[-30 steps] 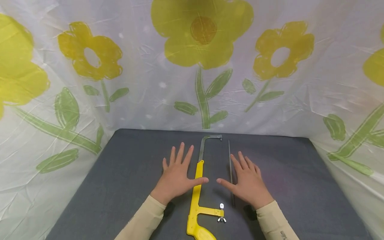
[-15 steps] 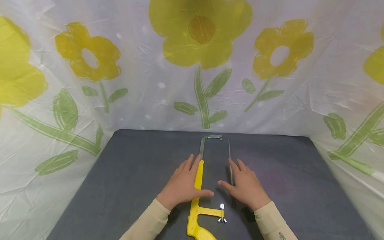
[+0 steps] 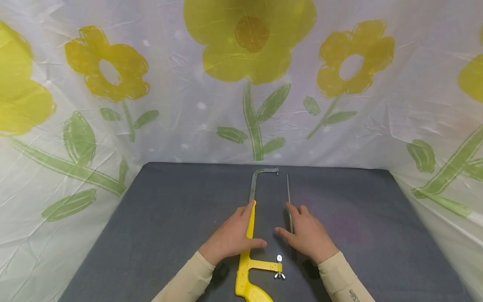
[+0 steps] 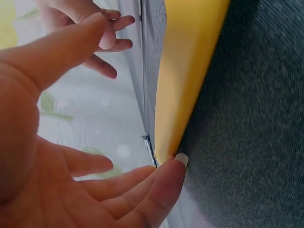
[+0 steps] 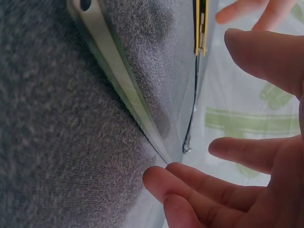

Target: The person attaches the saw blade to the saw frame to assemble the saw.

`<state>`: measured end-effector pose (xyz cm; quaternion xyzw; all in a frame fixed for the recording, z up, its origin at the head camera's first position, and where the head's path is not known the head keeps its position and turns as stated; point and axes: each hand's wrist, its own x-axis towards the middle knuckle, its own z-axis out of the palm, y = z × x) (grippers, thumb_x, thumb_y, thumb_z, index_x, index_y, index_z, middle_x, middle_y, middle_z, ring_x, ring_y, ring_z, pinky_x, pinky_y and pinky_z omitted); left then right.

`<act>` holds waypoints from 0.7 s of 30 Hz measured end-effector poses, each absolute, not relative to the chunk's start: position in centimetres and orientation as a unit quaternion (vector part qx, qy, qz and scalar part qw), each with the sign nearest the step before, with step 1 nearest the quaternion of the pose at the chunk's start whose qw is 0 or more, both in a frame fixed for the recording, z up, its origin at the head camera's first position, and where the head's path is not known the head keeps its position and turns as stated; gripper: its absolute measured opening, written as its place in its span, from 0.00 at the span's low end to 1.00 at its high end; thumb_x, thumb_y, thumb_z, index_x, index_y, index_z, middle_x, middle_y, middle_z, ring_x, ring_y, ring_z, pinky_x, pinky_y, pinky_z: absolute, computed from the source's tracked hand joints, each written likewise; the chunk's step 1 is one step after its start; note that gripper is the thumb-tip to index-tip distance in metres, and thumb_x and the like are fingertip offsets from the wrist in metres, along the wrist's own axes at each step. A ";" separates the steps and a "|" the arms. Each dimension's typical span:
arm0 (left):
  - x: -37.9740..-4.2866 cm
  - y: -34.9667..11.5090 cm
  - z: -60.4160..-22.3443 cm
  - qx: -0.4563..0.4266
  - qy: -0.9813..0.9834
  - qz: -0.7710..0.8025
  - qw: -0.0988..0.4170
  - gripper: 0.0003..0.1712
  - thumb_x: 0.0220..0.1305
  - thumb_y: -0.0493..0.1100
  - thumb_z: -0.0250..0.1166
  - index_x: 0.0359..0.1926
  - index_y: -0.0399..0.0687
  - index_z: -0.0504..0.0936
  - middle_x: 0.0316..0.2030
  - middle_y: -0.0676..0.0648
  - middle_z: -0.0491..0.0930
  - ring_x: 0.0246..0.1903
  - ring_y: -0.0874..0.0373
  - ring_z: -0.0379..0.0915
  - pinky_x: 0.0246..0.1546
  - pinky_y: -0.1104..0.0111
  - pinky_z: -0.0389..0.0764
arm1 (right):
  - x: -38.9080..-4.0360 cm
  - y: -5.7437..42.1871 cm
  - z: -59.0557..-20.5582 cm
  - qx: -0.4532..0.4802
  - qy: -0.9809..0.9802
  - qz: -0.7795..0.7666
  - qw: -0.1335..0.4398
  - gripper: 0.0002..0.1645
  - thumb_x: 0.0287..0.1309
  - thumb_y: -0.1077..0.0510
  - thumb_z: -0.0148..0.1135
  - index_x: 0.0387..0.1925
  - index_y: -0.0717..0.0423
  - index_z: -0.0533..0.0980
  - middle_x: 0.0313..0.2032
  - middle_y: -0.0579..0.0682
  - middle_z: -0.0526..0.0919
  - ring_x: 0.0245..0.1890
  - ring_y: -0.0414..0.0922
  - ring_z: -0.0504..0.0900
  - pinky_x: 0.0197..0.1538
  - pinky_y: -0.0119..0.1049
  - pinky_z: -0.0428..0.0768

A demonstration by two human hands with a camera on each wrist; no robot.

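Note:
A hacksaw frame lies on the dark cloth, with a yellow body and a bare metal far arm. My left hand hovers over its yellow spine, thumb spread to the right and fingers loosely bent. Whether the fingertips touch the frame, I cannot tell. To the right of the frame lies a thin, toothed saw blade, separate from it. Above the blade is my right hand, palm down, thumb apart, fingers relaxed and partly covering it. Neither hand grips anything.
A wing nut sits on the frame's near crossarm. Dark grey cloth covers the table. White sheeting printed with yellow flowers hangs behind and along both sides.
Both hands have come lower and nearer to me, their spread fingers relaxing. The left hand has shifted right, over the yellow spine. The frame and blade stay put.

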<state>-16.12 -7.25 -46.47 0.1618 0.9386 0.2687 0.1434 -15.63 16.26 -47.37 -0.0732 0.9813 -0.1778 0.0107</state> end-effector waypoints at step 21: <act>-15.9 -6.7 -46.8 0.107 0.937 0.286 0.168 0.64 0.46 0.61 0.80 0.77 0.40 0.58 0.53 0.38 0.68 0.35 0.53 0.72 0.38 0.59 0.81 | -15.3 16.6 -47.3 -0.044 0.983 -0.178 0.015 0.40 0.55 0.36 0.70 0.58 0.62 0.76 0.43 0.58 0.80 0.34 0.51 0.82 0.38 0.51 0.80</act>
